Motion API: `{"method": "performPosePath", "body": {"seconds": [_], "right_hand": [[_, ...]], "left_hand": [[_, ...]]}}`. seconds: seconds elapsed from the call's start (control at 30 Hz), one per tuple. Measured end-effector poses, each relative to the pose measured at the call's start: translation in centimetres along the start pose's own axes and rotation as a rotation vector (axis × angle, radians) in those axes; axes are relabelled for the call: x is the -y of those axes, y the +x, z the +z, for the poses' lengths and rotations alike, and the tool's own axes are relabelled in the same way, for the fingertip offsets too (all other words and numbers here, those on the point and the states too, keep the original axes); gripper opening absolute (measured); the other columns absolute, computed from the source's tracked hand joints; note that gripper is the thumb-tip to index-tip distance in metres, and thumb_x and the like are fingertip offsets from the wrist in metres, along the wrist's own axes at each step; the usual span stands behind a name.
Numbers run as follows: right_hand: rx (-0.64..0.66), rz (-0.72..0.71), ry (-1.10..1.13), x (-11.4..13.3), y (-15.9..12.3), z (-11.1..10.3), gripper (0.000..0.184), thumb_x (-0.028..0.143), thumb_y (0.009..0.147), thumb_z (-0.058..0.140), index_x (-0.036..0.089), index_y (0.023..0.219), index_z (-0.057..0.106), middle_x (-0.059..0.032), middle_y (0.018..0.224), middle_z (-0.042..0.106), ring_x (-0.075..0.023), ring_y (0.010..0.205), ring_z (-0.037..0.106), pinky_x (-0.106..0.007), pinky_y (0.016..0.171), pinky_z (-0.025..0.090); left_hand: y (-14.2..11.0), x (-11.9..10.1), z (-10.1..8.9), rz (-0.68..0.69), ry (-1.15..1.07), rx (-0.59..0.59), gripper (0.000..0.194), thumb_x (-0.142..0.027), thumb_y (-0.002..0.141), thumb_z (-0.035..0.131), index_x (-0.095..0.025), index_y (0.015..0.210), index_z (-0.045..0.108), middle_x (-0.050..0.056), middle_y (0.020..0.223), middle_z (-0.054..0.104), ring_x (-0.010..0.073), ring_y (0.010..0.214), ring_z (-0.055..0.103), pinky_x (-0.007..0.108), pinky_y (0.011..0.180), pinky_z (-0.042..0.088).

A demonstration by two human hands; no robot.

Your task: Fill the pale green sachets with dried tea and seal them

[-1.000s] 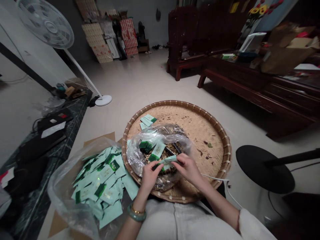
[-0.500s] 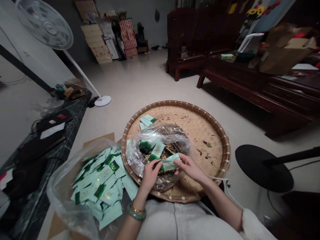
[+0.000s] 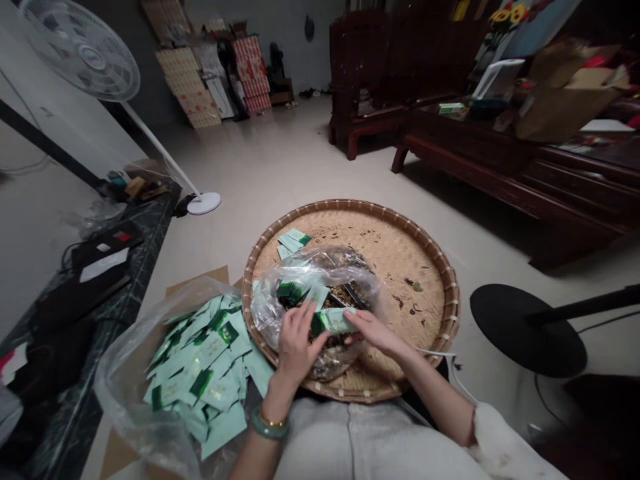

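Observation:
My right hand (image 3: 374, 329) pinches a small pale green packet (image 3: 338, 321) with a dark green end, held level over a clear plastic bag (image 3: 273, 308) of loose dried leaves. My left hand (image 3: 295, 341) rests at the packet's dark end with its fingers stretched out, reaching among the packets inside the bag. The bag sits on a round woven bamboo tray (image 3: 415, 253). A few more green packets (image 3: 293, 240) lie on the tray behind the bag.
A large clear bag of several green packets (image 3: 200, 373) lies on cardboard at my left. A white standing fan (image 3: 80, 50) and a dark marble ledge (image 3: 75, 293) are further left. A black round stand base (image 3: 525, 330) and dark wooden furniture (image 3: 500, 153) stand on the right.
My left hand let go of its pinch on the packet and spread its fingers, moving up into the bag. My right hand keeps the packet, turned flatter.

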State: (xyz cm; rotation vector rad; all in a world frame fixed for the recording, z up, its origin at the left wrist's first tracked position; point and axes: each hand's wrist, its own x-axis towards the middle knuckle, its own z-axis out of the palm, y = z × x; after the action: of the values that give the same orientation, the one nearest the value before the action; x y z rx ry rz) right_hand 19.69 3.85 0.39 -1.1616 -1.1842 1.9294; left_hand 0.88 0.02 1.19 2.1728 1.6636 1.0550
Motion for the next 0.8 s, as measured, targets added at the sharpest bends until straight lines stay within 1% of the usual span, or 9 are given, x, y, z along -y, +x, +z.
{"method": "performPosePath", "body": {"seconds": [0.07, 0.1, 0.17, 0.27, 0.4, 0.5, 0.67, 0.73, 0.8], "right_hand": [[0.0, -0.033, -0.045, -0.2, 0.4, 0.3, 0.056, 0.068, 0.068, 0.058, 0.014, 0.079, 0.066, -0.0035, 0.076, 0.063, -0.0159, 0.072, 0.056, -0.029, 0.064, 0.05], [0.006, -0.057, -0.079, -0.2, 0.5, 0.5, 0.054, 0.066, 0.069, 0.058, 0.014, 0.077, 0.066, -0.0022, 0.074, 0.063, -0.0149, 0.07, 0.055, -0.03, 0.066, 0.049], [0.023, -0.096, -0.131, 0.0, 0.6, 0.8, 0.051, 0.064, 0.071, 0.058, 0.014, 0.073, 0.064, -0.0003, 0.069, 0.061, -0.0136, 0.067, 0.053, -0.03, 0.068, 0.047], [0.067, -0.093, -0.122, 0.7, 0.2, 1.0, 0.05, 0.062, 0.071, 0.059, 0.014, 0.077, 0.066, -0.0008, 0.071, 0.062, -0.0144, 0.07, 0.055, -0.028, 0.067, 0.047], [0.057, -0.033, -0.017, 1.7, -0.5, 0.7, 0.051, 0.061, 0.07, 0.061, 0.016, 0.094, 0.068, -0.006, 0.093, 0.067, -0.0206, 0.093, 0.059, -0.031, 0.073, 0.049], [0.075, -0.013, 0.038, 1.9, -0.8, 0.7, 0.056, 0.059, 0.071, 0.063, 0.017, 0.107, 0.064, -0.0082, 0.1, 0.068, -0.0229, 0.103, 0.059, -0.034, 0.08, 0.049], [0.084, -0.064, 0.079, 2.4, -1.0, 0.9, 0.054, 0.055, 0.075, 0.062, 0.015, 0.112, 0.06, -0.0105, 0.097, 0.07, -0.0226, 0.096, 0.064, -0.034, 0.077, 0.051], [0.027, -0.117, 0.081, 2.5, -1.0, 0.6, 0.049, 0.054, 0.08, 0.054, 0.015, 0.11, 0.059, -0.0111, 0.094, 0.07, -0.0221, 0.09, 0.066, -0.033, 0.071, 0.052], [-0.047, -0.154, -0.047, 2.0, -0.8, 0.0, 0.043, 0.049, 0.085, 0.048, 0.015, 0.108, 0.058, -0.0108, 0.092, 0.069, -0.0217, 0.086, 0.066, -0.033, 0.067, 0.053]], "left_hand": [[-0.1, -0.6, 0.3, 0.133, 0.068, 0.132, 0.059, -0.029, 0.077, 0.065, -0.018, 0.133, 0.047, 0.012, 0.133, 0.053, 0.0302, 0.111, 0.049, 0.049, 0.094, 0.042], [-0.2, -0.8, 0.5, 0.159, 0.086, 0.177, 0.061, -0.024, 0.078, 0.064, -0.019, 0.135, 0.043, 0.012, 0.133, 0.053, 0.0299, 0.11, 0.048, 0.049, 0.093, 0.043], [-0.3, -0.8, 1.2, 0.161, 0.087, 0.198, 0.063, -0.015, 0.078, 0.06, -0.019, 0.137, 0.039, 0.012, 0.13, 0.055, 0.0288, 0.108, 0.048, 0.049, 0.092, 0.044], [-0.7, -0.1, 1.9, 0.117, 0.04, 0.161, 0.062, -0.009, 0.075, 0.061, -0.017, 0.134, 0.042, 0.012, 0.122, 0.059, 0.0274, 0.107, 0.048, 0.046, 0.093, 0.045], [-1.1, 0.8, 2.2, 0.046, -0.005, 0.126, 0.056, -0.011, 0.075, 0.061, -0.017, 0.129, 0.046, 0.011, 0.115, 0.061, 0.0259, 0.104, 0.05, 0.044, 0.091, 0.047], [-1.4, 1.0, 2.3, 0.024, -0.016, 0.126, 0.059, -0.011, 0.074, 0.061, -0.016, 0.129, 0.044, 0.011, 0.116, 0.059, 0.026, 0.107, 0.049, 0.044, 0.093, 0.046], [-1.5, 1.5, 2.4, -0.006, -0.066, 0.097, 0.057, -0.006, 0.071, 0.061, -0.018, 0.125, 0.049, 0.01, 0.114, 0.061, 0.0252, 0.107, 0.053, 0.044, 0.092, 0.047], [-1.5, 1.8, 2.3, -0.055, -0.092, 0.059, 0.053, -0.009, 0.071, 0.062, -0.02, 0.121, 0.053, 0.009, 0.11, 0.063, 0.0253, 0.104, 0.056, 0.044, 0.091, 0.048], [-1.6, 2.3, 2.1, -0.138, -0.132, 0.027, 0.048, -0.015, 0.071, 0.065, -0.02, 0.118, 0.055, 0.009, 0.108, 0.063, 0.0252, 0.102, 0.058, 0.043, 0.088, 0.049]]}}
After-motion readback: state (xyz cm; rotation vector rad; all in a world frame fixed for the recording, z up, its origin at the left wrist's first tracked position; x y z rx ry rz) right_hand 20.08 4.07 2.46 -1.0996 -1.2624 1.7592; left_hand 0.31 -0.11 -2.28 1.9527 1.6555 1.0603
